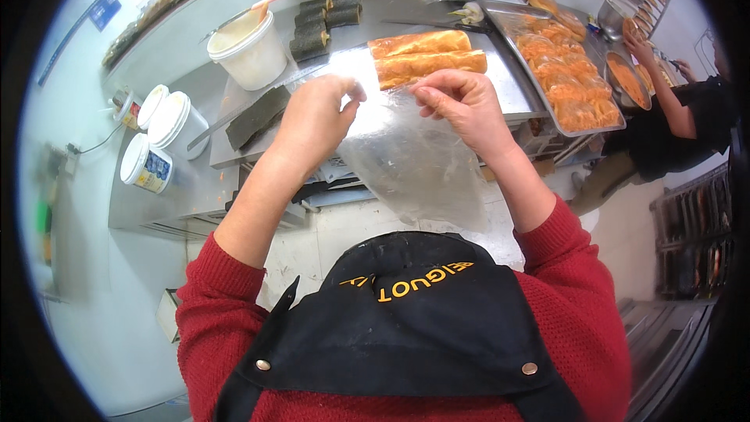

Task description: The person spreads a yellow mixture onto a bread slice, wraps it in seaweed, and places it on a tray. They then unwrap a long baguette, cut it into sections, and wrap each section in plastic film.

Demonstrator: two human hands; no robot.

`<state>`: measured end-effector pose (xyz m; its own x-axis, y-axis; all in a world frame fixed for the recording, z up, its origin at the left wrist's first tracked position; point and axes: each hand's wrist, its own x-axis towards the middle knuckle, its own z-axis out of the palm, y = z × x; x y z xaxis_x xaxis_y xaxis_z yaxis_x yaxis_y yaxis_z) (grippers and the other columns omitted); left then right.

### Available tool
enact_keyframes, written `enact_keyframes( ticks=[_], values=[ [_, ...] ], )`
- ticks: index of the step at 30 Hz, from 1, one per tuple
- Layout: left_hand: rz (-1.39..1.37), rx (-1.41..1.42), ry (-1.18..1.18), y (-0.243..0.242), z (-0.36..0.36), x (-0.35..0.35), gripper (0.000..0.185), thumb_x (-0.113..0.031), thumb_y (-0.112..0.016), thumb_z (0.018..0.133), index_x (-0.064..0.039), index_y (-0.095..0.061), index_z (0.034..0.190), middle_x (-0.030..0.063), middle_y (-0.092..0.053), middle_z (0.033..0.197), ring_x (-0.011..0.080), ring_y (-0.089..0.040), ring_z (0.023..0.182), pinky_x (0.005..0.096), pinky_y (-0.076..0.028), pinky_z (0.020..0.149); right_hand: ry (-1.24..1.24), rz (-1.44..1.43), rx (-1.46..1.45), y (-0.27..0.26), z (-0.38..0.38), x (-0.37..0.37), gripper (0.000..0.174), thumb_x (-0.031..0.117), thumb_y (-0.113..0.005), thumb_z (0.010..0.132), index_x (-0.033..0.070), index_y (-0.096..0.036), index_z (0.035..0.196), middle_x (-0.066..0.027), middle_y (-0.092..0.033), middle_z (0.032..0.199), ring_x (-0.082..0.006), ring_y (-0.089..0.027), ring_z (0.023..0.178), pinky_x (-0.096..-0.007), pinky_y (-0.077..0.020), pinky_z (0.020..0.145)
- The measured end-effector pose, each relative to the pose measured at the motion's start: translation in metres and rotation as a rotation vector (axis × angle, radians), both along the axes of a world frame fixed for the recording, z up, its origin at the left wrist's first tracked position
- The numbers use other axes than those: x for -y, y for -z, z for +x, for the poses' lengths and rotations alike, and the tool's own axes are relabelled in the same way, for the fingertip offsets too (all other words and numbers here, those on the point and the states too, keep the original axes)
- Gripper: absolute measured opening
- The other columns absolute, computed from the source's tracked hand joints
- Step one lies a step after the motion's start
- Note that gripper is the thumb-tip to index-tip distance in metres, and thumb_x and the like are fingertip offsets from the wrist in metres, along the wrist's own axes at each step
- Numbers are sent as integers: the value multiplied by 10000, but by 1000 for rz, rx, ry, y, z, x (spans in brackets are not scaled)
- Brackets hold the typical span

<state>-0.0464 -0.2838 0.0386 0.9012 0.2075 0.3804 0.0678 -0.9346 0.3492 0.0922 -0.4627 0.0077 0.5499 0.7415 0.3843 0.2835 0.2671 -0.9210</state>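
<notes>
Between my hands a clear plastic bag (pixel 416 164) hangs down over the front edge of the steel worktop. My right hand (pixel 463 102) pinches the bag's top edge between thumb and fingers. My left hand (pixel 322 120) is at the bag's other upper corner, fingertips curled together; glare hides whether they grip the film. Just beyond my hands, two long golden baked rolls (pixel 430 61) lie side by side on a shiny metal sheet. A sheet of dark seaweed (pixel 258 117) lies left of my left hand, with a long metal spatula (pixel 220 129) along it. Several seaweed-wrapped rolls (pixel 310 38) are farther back.
A white tub (pixel 249 53) with a brush-like tool stands at the back left; several lidded tubs (pixel 170 120) are nearer the wall. A long knife (pixel 439 25) lies behind the rolls. At right is a tray (pixel 586 129) of wrapped buns; a co-worker (pixel 674 105) stands beyond it.
</notes>
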Motion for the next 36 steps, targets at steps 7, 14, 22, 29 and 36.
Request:
enact_keyframes(
  ticks=[7, 14, 22, 29, 36],
  values=[
    [-877, -14, 12, 38, -8, 10, 123, 49, -588, 864, 6, -612, 977, 14, -632, 863, 79, -605, 712, 209, -509, 673, -46, -92, -14, 9, -7, 0, 83, 57, -628, 901, 7, -690, 920, -20, -656, 796, -78, -620, 733, -221, -524, 684],
    [-292, 144, 45, 70, -32, 25, 73, -13, -680, 802, -12, -617, 837, 77, -596, 778, 177, -594, 653, 265, -494, 608, -149, -355, 103, 12, -2, 12, 19, 11, -660, 852, 7, -646, 841, 3, -648, 808, -67, -599, 754, -227, -498, 715],
    [-256, 95, 17, 97, -54, 33, 134, -84, -686, 783, -56, -555, 788, 112, -548, 781, 325, -589, 736, 410, -476, 608, -255, -568, 315, 20, 0, 8, 44, 12, -684, 822, -1, -650, 847, -29, -647, 779, -96, -610, 733, -245, -495, 695],
    [-145, 160, 102, 106, -69, 42, 184, -56, -717, 740, -41, -536, 764, 103, -549, 761, 301, -565, 715, 377, -459, 613, -317, -476, 800, 27, 3, -9, 85, 23, -704, 756, 50, -639, 803, -65, -646, 787, -232, -637, 731, -307, -505, 659],
    [-223, 158, 209, 104, -76, 45, 288, -40, -771, 669, -41, -490, 730, 109, -545, 826, 307, -567, 824, 387, -468, 689, -385, -433, 963, 16, 1, -27, 140, 76, -724, 736, 62, -588, 768, -68, -618, 760, -271, -607, 698, -341, -469, 593]
  ],
)
